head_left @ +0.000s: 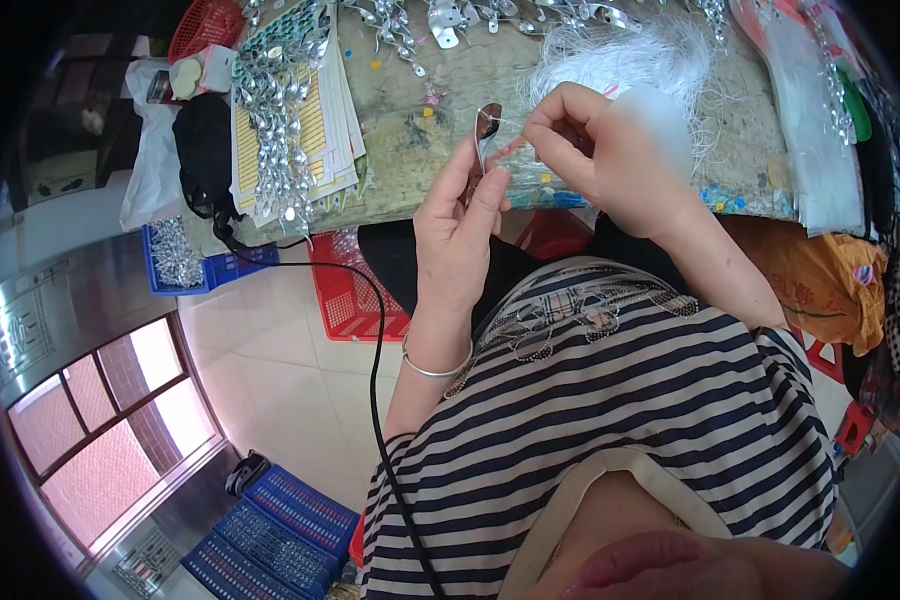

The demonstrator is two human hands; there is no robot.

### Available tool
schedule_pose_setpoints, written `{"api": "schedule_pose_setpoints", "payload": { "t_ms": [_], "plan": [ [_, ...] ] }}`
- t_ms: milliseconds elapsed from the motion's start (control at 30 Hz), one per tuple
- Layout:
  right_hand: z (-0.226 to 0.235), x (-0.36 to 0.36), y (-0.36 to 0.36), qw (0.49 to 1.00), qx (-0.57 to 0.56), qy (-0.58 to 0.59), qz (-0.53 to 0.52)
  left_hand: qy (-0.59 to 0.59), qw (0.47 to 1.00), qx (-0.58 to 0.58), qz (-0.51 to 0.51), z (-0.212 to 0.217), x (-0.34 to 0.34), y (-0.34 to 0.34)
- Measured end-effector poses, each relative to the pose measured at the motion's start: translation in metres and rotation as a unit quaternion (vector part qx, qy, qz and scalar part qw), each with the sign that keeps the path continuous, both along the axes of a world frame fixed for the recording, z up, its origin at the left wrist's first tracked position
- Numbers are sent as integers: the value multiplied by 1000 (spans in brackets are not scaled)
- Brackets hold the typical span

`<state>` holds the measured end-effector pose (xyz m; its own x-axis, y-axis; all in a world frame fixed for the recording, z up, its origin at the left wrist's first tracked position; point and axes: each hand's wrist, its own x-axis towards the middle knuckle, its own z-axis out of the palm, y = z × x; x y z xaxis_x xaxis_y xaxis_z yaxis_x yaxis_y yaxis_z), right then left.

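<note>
Over cluttered bench's (410, 130) near edge: left hand (460, 235) pinching upright silver teardrop-shaped metal piece (486, 128); right hand (600, 150) pinching thin white thread (510, 125) beside it.

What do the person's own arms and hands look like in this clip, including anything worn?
Both forearms are bare, no gloves on the left hand or right hand. A thin silver bangle circles the left wrist. The short sleeves belong to a navy-and-white striped top with a beaded neckline. No rings or watch can be made out.
</note>
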<state>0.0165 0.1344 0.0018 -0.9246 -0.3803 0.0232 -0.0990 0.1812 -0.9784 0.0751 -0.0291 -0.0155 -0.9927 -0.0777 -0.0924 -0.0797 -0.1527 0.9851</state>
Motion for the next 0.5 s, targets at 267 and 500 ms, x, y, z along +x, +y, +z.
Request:
{"api": "schedule_pose_setpoints", "payload": {
  "t_ms": [267,500],
  "plan": [
    [-2,0,-2,1000,10,22,4,4,1000,-14,0,-2,3,3],
    [-2,1,-4,999,13,30,6,24,998,-54,-25,-5,4,-1]
  ]
}}
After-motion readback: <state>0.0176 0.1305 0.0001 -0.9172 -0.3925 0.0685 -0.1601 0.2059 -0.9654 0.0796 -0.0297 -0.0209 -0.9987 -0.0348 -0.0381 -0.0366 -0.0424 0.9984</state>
